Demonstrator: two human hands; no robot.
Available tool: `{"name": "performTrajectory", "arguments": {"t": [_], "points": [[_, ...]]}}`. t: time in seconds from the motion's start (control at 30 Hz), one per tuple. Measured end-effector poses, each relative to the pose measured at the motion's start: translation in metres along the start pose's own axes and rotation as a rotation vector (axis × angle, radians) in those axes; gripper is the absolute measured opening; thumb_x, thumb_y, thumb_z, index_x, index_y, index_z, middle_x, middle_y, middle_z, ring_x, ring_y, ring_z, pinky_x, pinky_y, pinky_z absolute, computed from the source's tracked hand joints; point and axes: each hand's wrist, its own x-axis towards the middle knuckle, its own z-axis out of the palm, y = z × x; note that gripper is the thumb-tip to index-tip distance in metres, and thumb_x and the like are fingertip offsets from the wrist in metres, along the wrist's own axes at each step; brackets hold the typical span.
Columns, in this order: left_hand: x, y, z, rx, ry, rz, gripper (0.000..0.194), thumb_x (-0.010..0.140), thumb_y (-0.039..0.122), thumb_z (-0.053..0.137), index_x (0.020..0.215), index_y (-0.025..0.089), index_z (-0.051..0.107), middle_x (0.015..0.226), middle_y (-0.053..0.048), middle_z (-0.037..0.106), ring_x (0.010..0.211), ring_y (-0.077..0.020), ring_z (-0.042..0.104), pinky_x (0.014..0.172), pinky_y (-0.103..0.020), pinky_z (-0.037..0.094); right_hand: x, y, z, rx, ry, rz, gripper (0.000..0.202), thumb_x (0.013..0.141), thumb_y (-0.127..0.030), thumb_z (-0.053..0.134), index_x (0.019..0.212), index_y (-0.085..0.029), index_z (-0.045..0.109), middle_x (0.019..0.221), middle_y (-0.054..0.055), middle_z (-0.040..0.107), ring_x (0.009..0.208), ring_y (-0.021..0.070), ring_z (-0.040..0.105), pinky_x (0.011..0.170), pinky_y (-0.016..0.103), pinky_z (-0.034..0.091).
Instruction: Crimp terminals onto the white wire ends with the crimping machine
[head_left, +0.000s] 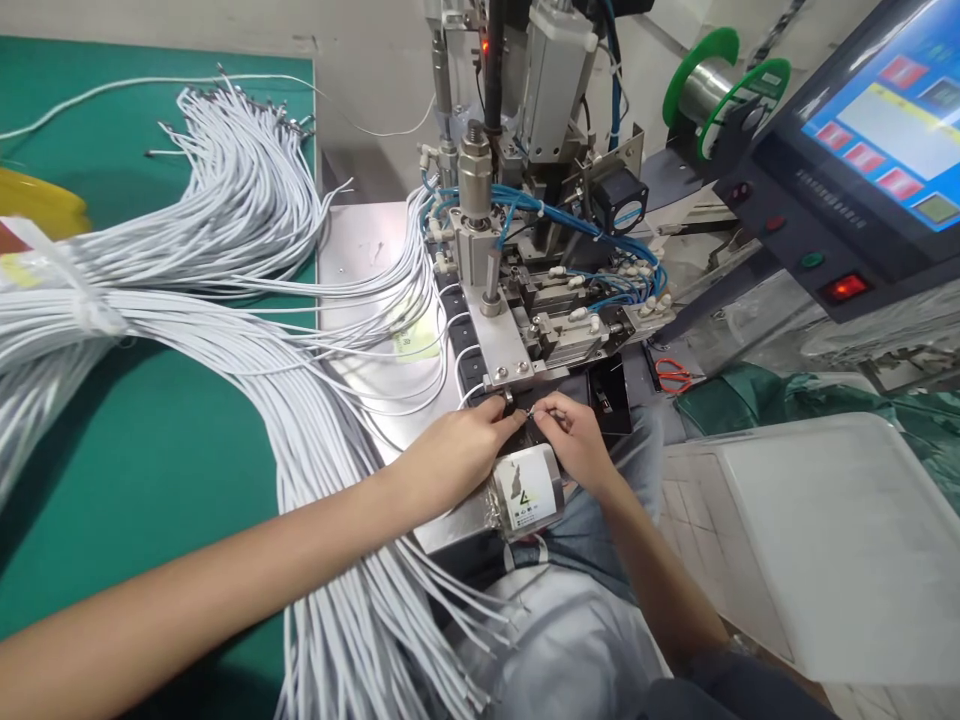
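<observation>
- Far left: green bench (187,420) carrying two bundles of white cables; the upper bundle (225,230) ends in dark tips, the lower bundle (315,450) fans toward the person's lap.
- Centre left: several white cables run in toward the black slotted fixture (469,368) beneath the press (475,200).
- Left hand (454,455): at the fixture's near end, thumb and index only narrowly apart. Whether they grip anything cannot be told.
- Small part (530,413): in the gap between the two hands, just right of the left index fingertip and at the right fingertips, which are nearer. Long axis too small to determine.
- Below it: labelled packet (529,490), near both hands.
- Right hand (576,440): fingers drawn together in a pinch, apparently on the small part.
- Farther right: red-handled cutters (673,376), wire spool (705,88), lit screen (900,120), pale tray (840,540).
</observation>
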Motion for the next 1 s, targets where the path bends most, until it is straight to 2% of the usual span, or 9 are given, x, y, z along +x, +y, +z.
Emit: {"name": "performTrajectory", "arguments": {"t": [0.23, 0.5, 0.7, 0.8, 1.0], "points": [[-0.001, -0.002, 0.003, 0.024, -0.019, 0.003, 0.039, 0.082, 0.006, 0.037, 0.115, 0.013, 0.055, 0.083, -0.005, 0.054, 0.056, -0.0128, 0.054, 0.053, -0.024, 0.046, 0.000, -0.001, 0.003, 0.086, -0.001, 0.112, 0.013, 0.076, -0.026, 0.053, 0.067, -0.017, 0.056, 0.065, -0.001, 0.057, 0.062, 0.0123, 0.051, 0.059, 0.024, 0.040], [-0.002, -0.003, 0.002, 0.097, -0.079, -0.006, 0.043, 0.078, 0.006, 0.042, 0.118, 0.014, 0.053, 0.085, -0.005, 0.055, 0.057, -0.0135, 0.055, 0.053, -0.026, 0.043, 0.008, -0.005, 0.001, 0.201, -0.061, 0.239, 0.013, 0.070, -0.027, 0.056, 0.062, -0.017, 0.056, 0.053, -0.005, 0.047, 0.051, 0.0097, 0.042, 0.050, 0.023, 0.034], [0.000, -0.004, 0.000, 0.153, -0.074, 0.036, 0.043, 0.079, 0.007, 0.043, 0.121, 0.015, 0.050, 0.088, -0.005, 0.056, 0.058, -0.0133, 0.055, 0.053, -0.026, 0.042, 0.012, -0.005, 0.000, 0.235, -0.092, 0.288, 0.012, 0.066, -0.028, 0.058, 0.060, -0.017, 0.056, 0.051, -0.006, 0.045, 0.049, 0.0088, 0.040, 0.049, 0.023, 0.032], [0.000, -0.004, -0.002, 0.162, -0.074, 0.047, 0.042, 0.079, 0.006, 0.043, 0.120, 0.014, 0.052, 0.087, -0.005, 0.055, 0.058, -0.0136, 0.055, 0.052, -0.026, 0.042, 0.011, -0.005, 0.000, 0.253, -0.097, 0.298, 0.013, 0.066, -0.028, 0.058, 0.060, -0.017, 0.056, 0.051, -0.006, 0.044, 0.048, 0.0083, 0.039, 0.049, 0.023, 0.032], [-0.001, -0.004, 0.001, 0.187, -0.034, 0.067, 0.042, 0.078, 0.007, 0.044, 0.118, 0.014, 0.053, 0.086, -0.005, 0.055, 0.057, -0.0153, 0.055, 0.050, -0.028, 0.042, 0.008, -0.004, 0.002, 0.216, -0.006, 0.217, 0.015, 0.071, -0.030, 0.057, 0.065, -0.017, 0.058, 0.055, -0.004, 0.049, 0.050, 0.0094, 0.042, 0.051, 0.023, 0.035]]}}
